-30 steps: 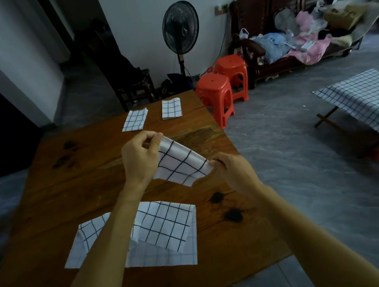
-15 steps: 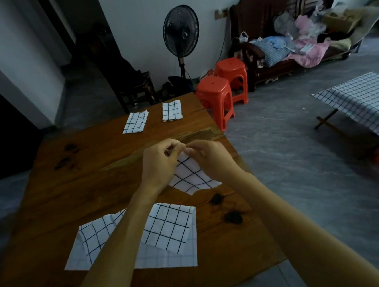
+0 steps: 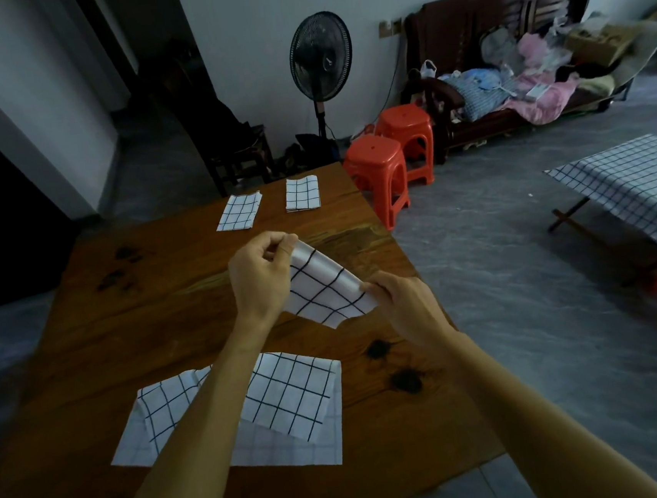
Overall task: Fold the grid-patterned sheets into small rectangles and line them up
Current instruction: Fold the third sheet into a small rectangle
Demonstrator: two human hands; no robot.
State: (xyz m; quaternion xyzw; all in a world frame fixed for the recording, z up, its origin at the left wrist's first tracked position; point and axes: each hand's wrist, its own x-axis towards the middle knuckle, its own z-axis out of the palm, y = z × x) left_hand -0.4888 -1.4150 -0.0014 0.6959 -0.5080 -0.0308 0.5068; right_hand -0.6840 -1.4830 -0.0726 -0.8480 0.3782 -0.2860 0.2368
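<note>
A white sheet with a black grid hangs in the air above the middle of the wooden table, bent into a curve. My left hand pinches its upper left corner and my right hand pinches its right edge. Two folded grid rectangles lie side by side at the table's far edge. Near me, unfolded grid sheets lie overlapped in a loose pile, partly hidden by my left forearm.
Two orange plastic stools stand by the table's far right corner, with a standing fan behind them. A cluttered wooden bench lines the wall. Another table with a grid cloth is at the right.
Half a second ago my hands met at the sheet's top above the table. They have since drawn apart, the right hand sliding down and right, stretching the sheet between them.
</note>
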